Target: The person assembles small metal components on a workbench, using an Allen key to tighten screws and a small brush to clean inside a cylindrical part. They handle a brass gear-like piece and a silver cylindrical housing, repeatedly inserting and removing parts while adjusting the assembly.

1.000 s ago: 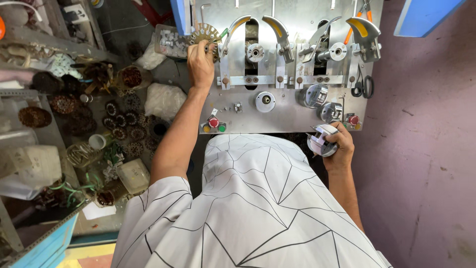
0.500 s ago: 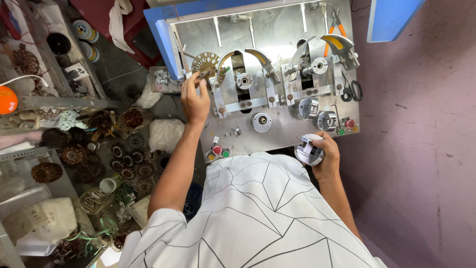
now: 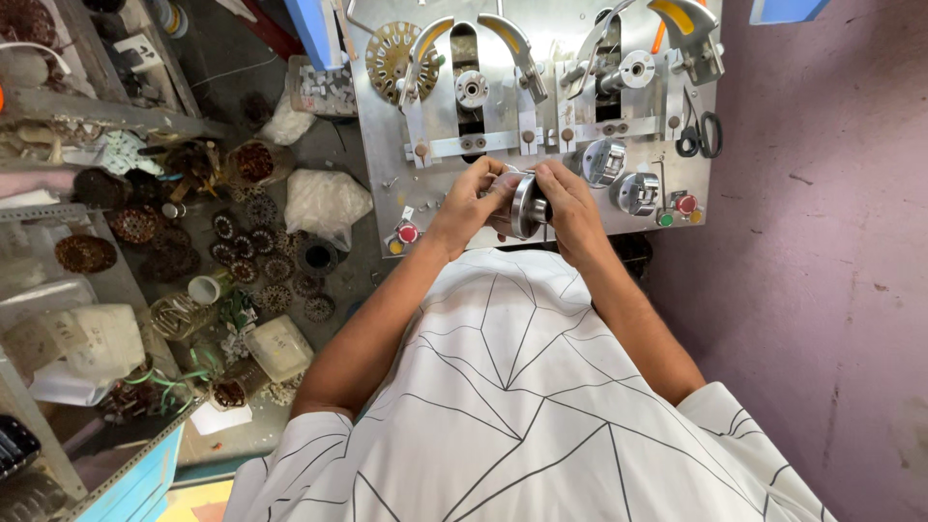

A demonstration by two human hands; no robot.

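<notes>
I see my left hand (image 3: 471, 205) and right hand (image 3: 568, 203) both gripping the round silver metal spool (image 3: 523, 205) between them, just below the grey steel machine panel (image 3: 541, 106).

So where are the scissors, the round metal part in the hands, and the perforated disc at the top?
Scissors (image 3: 698, 135): head view, on the black handles.
Metal part (image 3: 525, 205): head view, on its shiny rim between both hands.
Disc (image 3: 389, 58): head view, on its brass-coloured face.

Black scissors (image 3: 698, 135) hang at the metal panel's (image 3: 377, 145) right edge; red buttons (image 3: 407, 233) sit along its bottom edge.
</notes>
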